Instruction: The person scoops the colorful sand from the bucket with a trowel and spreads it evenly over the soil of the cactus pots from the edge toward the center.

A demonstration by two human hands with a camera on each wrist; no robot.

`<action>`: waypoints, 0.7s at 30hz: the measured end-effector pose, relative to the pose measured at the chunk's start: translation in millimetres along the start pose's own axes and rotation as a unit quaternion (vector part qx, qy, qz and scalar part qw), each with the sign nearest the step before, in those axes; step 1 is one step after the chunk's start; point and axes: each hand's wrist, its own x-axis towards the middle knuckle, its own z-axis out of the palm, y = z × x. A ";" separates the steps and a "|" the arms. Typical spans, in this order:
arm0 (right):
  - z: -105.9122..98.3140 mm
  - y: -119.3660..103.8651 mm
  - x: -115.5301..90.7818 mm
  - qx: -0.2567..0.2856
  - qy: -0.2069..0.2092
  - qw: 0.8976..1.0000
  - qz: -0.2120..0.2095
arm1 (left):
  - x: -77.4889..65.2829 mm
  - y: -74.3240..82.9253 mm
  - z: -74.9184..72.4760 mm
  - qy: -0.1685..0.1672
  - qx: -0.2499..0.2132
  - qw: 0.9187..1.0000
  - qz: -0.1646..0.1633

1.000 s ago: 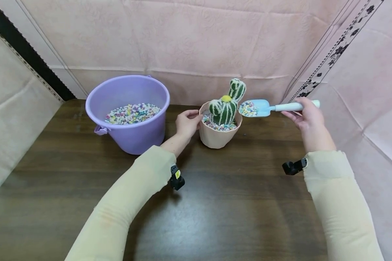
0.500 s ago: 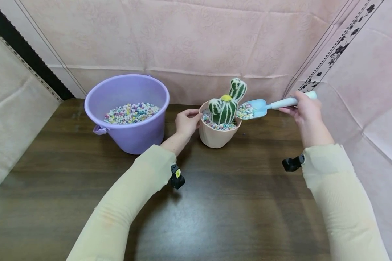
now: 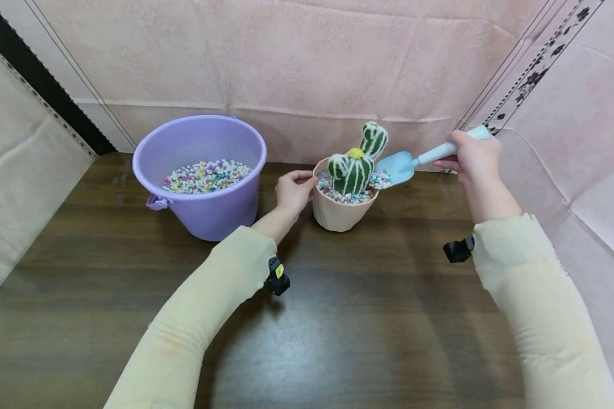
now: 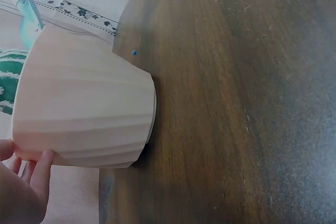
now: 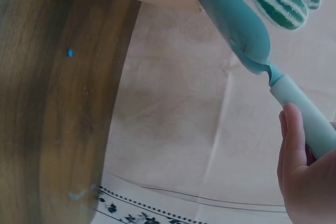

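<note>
A pale beige faceted flowerpot (image 3: 340, 216) stands on the wooden table with a knitted-looking green and white cactus (image 3: 352, 173) in it, among small pastel pebbles (image 3: 345, 197). My left hand (image 3: 293, 193) pinches the pot's left rim between thumb and fingers; in the left wrist view those fingers lie against its wall. My right hand (image 3: 476, 162) grips the handle of a light blue garden trowel (image 3: 399, 167). The trowel slopes down to the left, its tip over the pot's right rim, with pebbles at the tip beside the cactus.
Left of the pot stands a purple bucket (image 3: 199, 213) holding many of the same pebbles. One tiny blue pebble (image 5: 70, 53) lies on the table near the pot. Cloth-covered walls (image 3: 307, 68) close off the back and both sides.
My right hand has lifted the trowel's handle and moved slightly left, so the blade tilts down over the pot rim and its pebbles slide toward the pot. The left hand stays on the rim.
</note>
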 end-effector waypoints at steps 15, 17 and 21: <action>17.3 -14.6 -10.0 -0.034 -0.030 0.998 -0.051 | -0.2 1.2 0.0 0.000 -0.001 1.000 -0.003; 17.8 -16.3 -10.8 -0.035 -0.030 0.997 -0.059 | -0.7 2.2 -0.1 0.000 0.004 1.000 -0.003; 14.3 -21.4 -9.6 -0.008 -0.021 0.998 -0.054 | -2.5 8.2 -1.7 0.004 0.039 0.999 0.013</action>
